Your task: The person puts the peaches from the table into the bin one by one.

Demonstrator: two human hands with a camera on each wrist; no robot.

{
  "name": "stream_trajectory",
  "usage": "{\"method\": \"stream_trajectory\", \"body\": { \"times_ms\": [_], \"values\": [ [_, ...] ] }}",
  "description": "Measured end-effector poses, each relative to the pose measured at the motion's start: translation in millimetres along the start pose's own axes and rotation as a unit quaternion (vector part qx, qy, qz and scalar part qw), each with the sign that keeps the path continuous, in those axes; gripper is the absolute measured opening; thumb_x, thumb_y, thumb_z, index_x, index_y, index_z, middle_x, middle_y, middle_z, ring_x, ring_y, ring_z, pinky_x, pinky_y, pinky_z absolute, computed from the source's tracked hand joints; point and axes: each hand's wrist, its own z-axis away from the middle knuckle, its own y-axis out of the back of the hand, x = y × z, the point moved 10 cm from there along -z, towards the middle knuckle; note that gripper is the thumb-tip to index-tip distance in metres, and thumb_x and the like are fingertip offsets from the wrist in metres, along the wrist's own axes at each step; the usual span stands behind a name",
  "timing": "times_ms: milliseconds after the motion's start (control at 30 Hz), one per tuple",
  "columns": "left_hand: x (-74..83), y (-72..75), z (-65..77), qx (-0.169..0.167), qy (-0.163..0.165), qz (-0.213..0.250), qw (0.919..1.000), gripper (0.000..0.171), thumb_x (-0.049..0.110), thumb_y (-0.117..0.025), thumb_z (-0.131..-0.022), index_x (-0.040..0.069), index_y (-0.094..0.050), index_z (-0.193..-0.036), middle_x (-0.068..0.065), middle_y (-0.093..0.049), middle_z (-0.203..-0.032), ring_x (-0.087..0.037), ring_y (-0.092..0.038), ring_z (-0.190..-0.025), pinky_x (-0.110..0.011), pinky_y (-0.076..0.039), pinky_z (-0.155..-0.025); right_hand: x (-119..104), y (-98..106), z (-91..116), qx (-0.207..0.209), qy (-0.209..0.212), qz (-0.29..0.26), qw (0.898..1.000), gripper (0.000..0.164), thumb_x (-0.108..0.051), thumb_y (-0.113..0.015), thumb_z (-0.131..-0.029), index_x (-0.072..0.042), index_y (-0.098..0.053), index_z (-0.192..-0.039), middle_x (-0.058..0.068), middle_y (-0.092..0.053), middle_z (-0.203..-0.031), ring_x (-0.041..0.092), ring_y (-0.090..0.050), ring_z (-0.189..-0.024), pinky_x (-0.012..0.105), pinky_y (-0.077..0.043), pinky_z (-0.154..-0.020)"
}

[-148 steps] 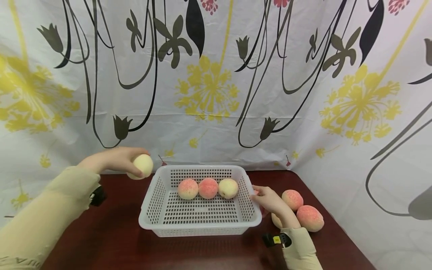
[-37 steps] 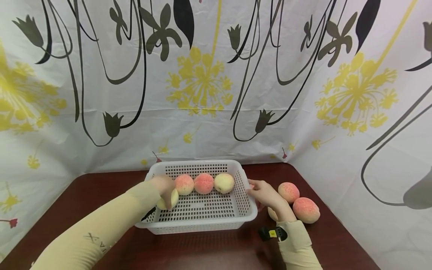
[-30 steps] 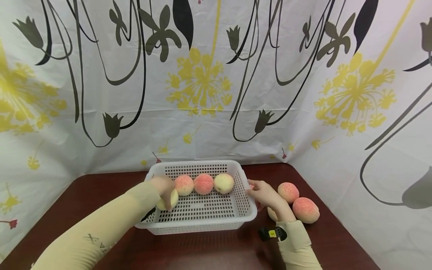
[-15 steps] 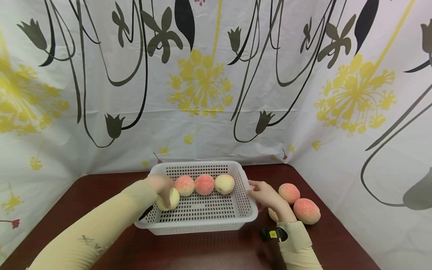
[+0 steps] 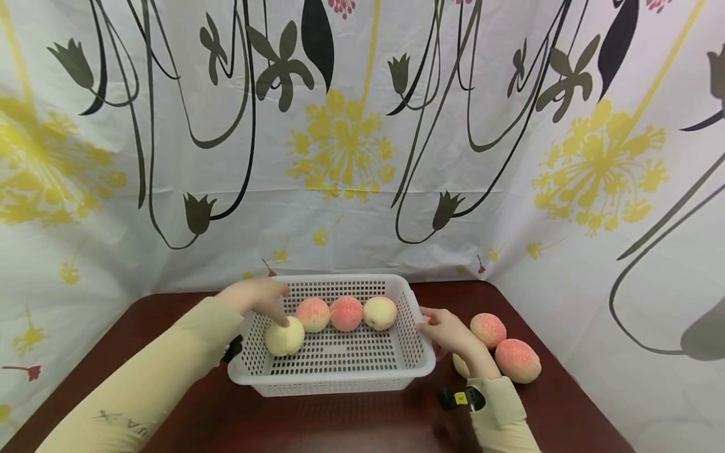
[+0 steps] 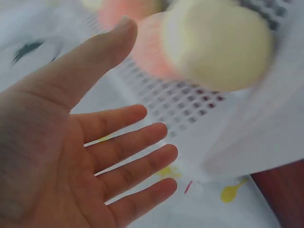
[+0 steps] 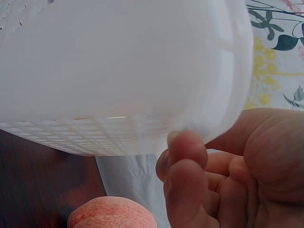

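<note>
My left hand [image 5: 257,297] hovers over the left end of the white plastic basket [image 5: 334,385]. In the left wrist view its fingers [image 6: 137,156] are spread and nearly straight, with nothing in them. Just below it a pale yellow peach [image 5: 285,337] lies in the basket, apart from the palm. Two pink peaches [image 5: 313,314] and another pale one [image 5: 380,313] line the basket's back. My right hand [image 5: 450,331] holds the basket's right rim; the right wrist view shows curled fingers [image 7: 187,183] against the wall [image 7: 118,66], the thumb partly hidden behind the rim.
Right of the basket, several peaches lie on the dark red table [image 5: 328,428], among them a pink one [image 5: 518,360] and another [image 5: 488,330]. Some are partly hidden by my right hand and forearm. Flower-patterned cloth [image 5: 351,239] hangs behind and to the right.
My left hand has carried the pale peach from the left of the basket into its left end, let it go, and risen up and left. My right hand stays at the rim.
</note>
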Motion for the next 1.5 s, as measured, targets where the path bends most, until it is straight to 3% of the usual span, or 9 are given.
{"method": "stream_trajectory", "body": {
  "times_ms": [100,200,433,633,700,900,1067,1300,1500],
  "values": [
    [-16.4,18.4,9.7,0.054,-0.018,0.071,0.9959,0.062,0.043,-0.067,-0.072,0.004,-0.052,-0.118,-0.016,-0.054,-0.111,-0.03,-0.052,-0.098,-0.042,-0.044,-0.074,-2.6,-1.6,-0.9,-0.002,0.004,-0.002,1.0,0.049,-0.016,-0.053,-0.088,-0.006,-0.038,-0.133,0.016,-0.062,-0.083,0.021,-0.059,-0.052,0.04,-0.046,-0.04],
    [-42.0,24.2,19.6,0.095,-0.019,0.163,0.9818,0.06,0.045,-0.063,-0.076,0.004,-0.051,-0.119,-0.017,-0.055,-0.108,-0.027,-0.055,-0.088,-0.038,-0.047,-0.065,-3.4,-2.3,-2.4,-0.001,0.005,0.003,1.0,0.048,-0.017,-0.053,-0.087,-0.007,-0.039,-0.133,0.015,-0.061,-0.082,0.022,-0.058,-0.05,0.041,-0.046,-0.041],
    [-95.9,-2.8,37.9,0.138,0.053,0.314,0.9377,0.068,0.046,-0.057,-0.08,0.0,-0.04,-0.127,-0.018,-0.055,-0.096,-0.024,-0.055,-0.07,-0.034,-0.049,-0.051,0.7,-2.3,-2.0,0.004,-0.003,0.005,1.0,0.047,-0.017,-0.054,-0.087,-0.009,-0.041,-0.132,0.012,-0.061,-0.078,0.024,-0.056,-0.048,0.039,-0.045,-0.04],
    [-110.2,-37.4,45.9,0.131,0.102,0.465,0.8694,0.086,0.066,-0.038,-0.079,0.01,-0.016,-0.139,-0.019,-0.045,-0.084,-0.022,-0.051,-0.053,-0.037,-0.048,-0.048,2.4,-2.0,-0.1,0.004,0.002,0.006,1.0,0.048,-0.02,-0.055,-0.087,-0.009,-0.041,-0.132,0.013,-0.061,-0.077,0.022,-0.056,-0.047,0.039,-0.045,-0.04],
    [-111.7,-47.8,48.4,0.128,0.111,0.493,0.8531,0.09,0.071,-0.034,-0.076,0.011,-0.012,-0.14,-0.016,-0.042,-0.08,-0.019,-0.048,-0.048,-0.036,-0.047,-0.046,2.8,-2.6,-0.2,0.0,0.003,0.005,1.0,0.049,-0.021,-0.055,-0.087,-0.009,-0.041,-0.132,0.014,-0.061,-0.076,0.023,-0.055,-0.046,0.038,-0.045,-0.04],
    [-107.9,-77.0,52.6,0.094,0.117,0.534,0.8319,0.087,0.068,-0.036,-0.078,0.011,-0.014,-0.14,-0.013,-0.054,-0.073,-0.015,-0.048,-0.045,-0.031,-0.046,-0.044,4.2,-5.5,-1.2,-0.014,0.0,-0.002,1.0,0.05,-0.023,-0.055,-0.087,-0.01,-0.04,-0.133,0.016,-0.061,-0.078,0.024,-0.056,-0.048,0.039,-0.046,-0.041],
    [-99.9,-82.6,50.1,0.085,0.079,0.574,0.8109,0.069,0.052,-0.043,-0.086,0.009,-0.024,-0.137,-0.015,-0.06,-0.074,-0.014,-0.047,-0.043,-0.029,-0.045,-0.042,1.0,-5.5,-2.1,-0.014,0.012,0.005,1.0,0.05,-0.022,-0.055,-0.087,-0.008,-0.04,-0.132,0.014,-0.06,-0.075,0.023,-0.055,-0.045,0.041,-0.046,-0.041],
    [-92.9,-79.5,46.5,0.084,0.035,0.583,0.8073,0.056,0.036,-0.046,-0.089,0.001,-0.032,-0.131,-0.018,-0.06,-0.085,-0.023,-0.059,-0.056,-0.03,-0.045,-0.042,-0.4,-4.8,-3.6,-0.019,0.025,0.008,0.999,0.05,-0.023,-0.056,-0.086,-0.006,-0.041,-0.131,0.008,-0.059,-0.07,0.023,-0.053,-0.044,0.038,-0.045,-0.04],
    [-90.0,-79.1,43.3,0.074,-0.001,0.591,0.8033,0.051,0.026,-0.046,-0.09,-0.003,-0.031,-0.13,-0.023,-0.059,-0.086,-0.015,-0.052,-0.048,-0.026,-0.042,-0.04,-6.0,-4.6,-0.6,-0.025,0.026,-0.001,0.999,0.05,-0.02,-0.056,-0.087,-0.005,-0.04,-0.131,0.01,-0.059,-0.068,0.023,-0.051,-0.041,0.04,-0.045,-0.04]
  ]
}}
